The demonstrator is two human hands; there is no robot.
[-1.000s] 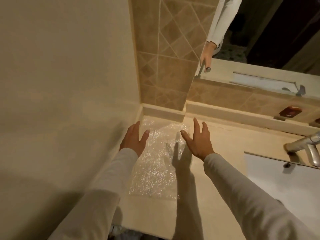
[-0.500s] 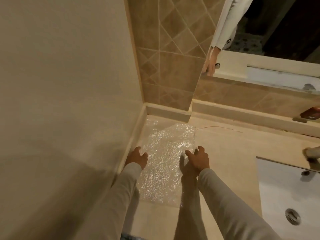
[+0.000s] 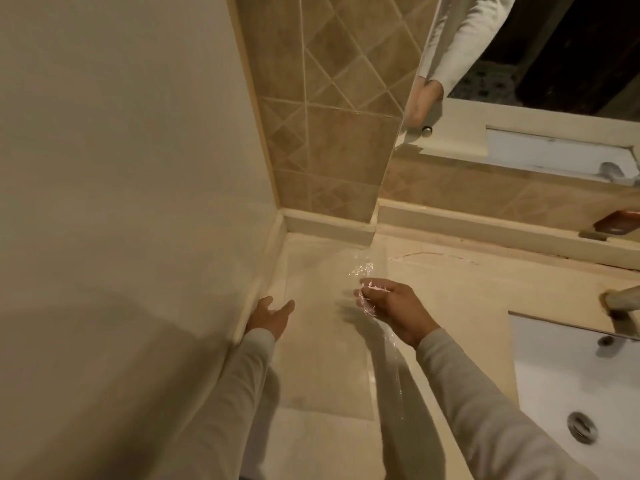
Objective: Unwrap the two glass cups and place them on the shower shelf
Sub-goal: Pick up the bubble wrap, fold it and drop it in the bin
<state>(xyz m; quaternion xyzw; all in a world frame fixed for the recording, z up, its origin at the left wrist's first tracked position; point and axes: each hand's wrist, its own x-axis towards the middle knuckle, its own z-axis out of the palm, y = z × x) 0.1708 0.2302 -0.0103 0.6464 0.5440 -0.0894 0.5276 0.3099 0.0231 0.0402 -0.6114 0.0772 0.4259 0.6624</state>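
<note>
A clear sheet of bubble wrap (image 3: pixel 332 355) lies on the beige counter (image 3: pixel 450 306) in the corner by the wall, blurred by motion. My right hand (image 3: pixel 391 311) pinches the sheet's right edge and lifts that side off the counter. My left hand (image 3: pixel 272 315) hovers open at the sheet's left edge, next to the wall trim, holding nothing. No glass cups and no shower shelf are in view.
A plain wall (image 3: pixel 121 202) closes the left side and brown tiles (image 3: pixel 329 133) stand behind the corner. A mirror (image 3: pixel 536 64) hangs at the upper right. A white sink (image 3: pixel 571 386) with a drain and a tap (image 3: pixel 620 299) sits to the right.
Both hands drew back toward me from the flat sheet. My right hand has closed on the bubble wrap's right edge and raised it; my left hand has come off the sheet.
</note>
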